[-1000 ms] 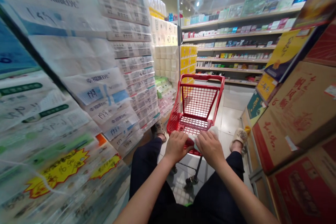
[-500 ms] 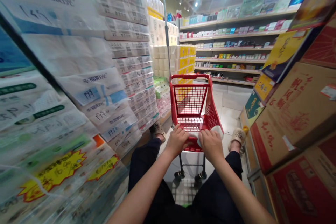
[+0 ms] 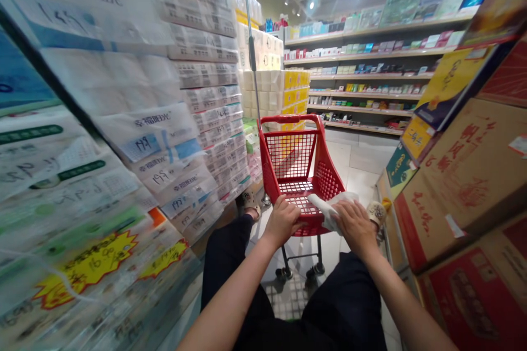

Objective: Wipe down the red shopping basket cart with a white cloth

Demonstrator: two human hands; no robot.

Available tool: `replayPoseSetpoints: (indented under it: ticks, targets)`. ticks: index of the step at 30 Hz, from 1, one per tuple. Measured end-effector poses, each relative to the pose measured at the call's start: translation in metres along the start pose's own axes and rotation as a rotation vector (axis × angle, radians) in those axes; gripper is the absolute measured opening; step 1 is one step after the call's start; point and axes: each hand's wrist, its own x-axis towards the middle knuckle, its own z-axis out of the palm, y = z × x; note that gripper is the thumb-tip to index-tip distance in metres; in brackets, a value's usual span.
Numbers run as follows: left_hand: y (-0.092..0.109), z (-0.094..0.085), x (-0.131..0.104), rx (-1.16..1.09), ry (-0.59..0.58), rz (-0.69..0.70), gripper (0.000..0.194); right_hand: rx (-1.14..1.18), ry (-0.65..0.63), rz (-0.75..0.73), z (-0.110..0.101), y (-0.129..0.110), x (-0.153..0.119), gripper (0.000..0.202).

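Observation:
A red plastic shopping basket cart on dark wheels stands between my legs, its lattice walls and floor showing nothing inside. My left hand is wrapped over the basket's near rim, left of the middle. At the near right corner, my right hand grips a white cloth; part of it sticks out to the left over the rim and part shows behind the fingers. A thin metal pole rises from the cart's left side.
On the left are tall stacks of wrapped tissue packs with yellow price signs. Cardboard cartons line the right. Shelves of small boxed goods stand at the back. My feet in beige clogs flank the cart.
My right hand has moved right along the rim with the white cloth, uncovering more of it. The cart has turned slightly and shifted left; my left hand still holds the rim.

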Motion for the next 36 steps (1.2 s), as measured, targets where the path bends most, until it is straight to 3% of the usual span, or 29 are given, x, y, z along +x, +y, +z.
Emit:
replayPoseSetpoints:
  ticks: [2,5,9,12,15,23,29,36]
  targets:
    - [0.003,0.0,0.0,-0.003,0.001,-0.014,0.023,-0.009,0.021,0.061,0.002,-0.008,0.002,0.025]
    - [0.006,-0.001,0.0,-0.01,-0.009,-0.021,0.021,-0.022,0.018,0.155,0.005,-0.04,0.009,0.025]
    - [0.004,-0.006,-0.002,-0.03,-0.007,-0.015,0.012,0.027,-0.013,0.12,0.008,-0.085,0.018,0.025]
    - [-0.002,-0.011,-0.006,-0.044,-0.026,0.005,0.008,0.062,-0.025,0.048,0.008,-0.096,0.021,0.025]
    - [-0.007,-0.019,-0.013,-0.071,-0.046,0.031,0.014,0.109,-0.1,-0.075,0.004,-0.08,0.016,0.025]
    - [-0.008,-0.03,-0.022,-0.15,-0.054,0.053,0.032,0.308,-0.143,-0.162,-0.004,0.008,-0.004,0.032]
    - [-0.007,-0.024,-0.013,-0.169,-0.035,0.038,0.035,0.425,-0.184,-0.036,0.01,0.053,0.023,0.037]
    - [-0.008,-0.025,-0.015,-0.15,-0.049,0.056,0.032,0.375,-0.241,-0.029,0.031,0.085,0.058,0.041]
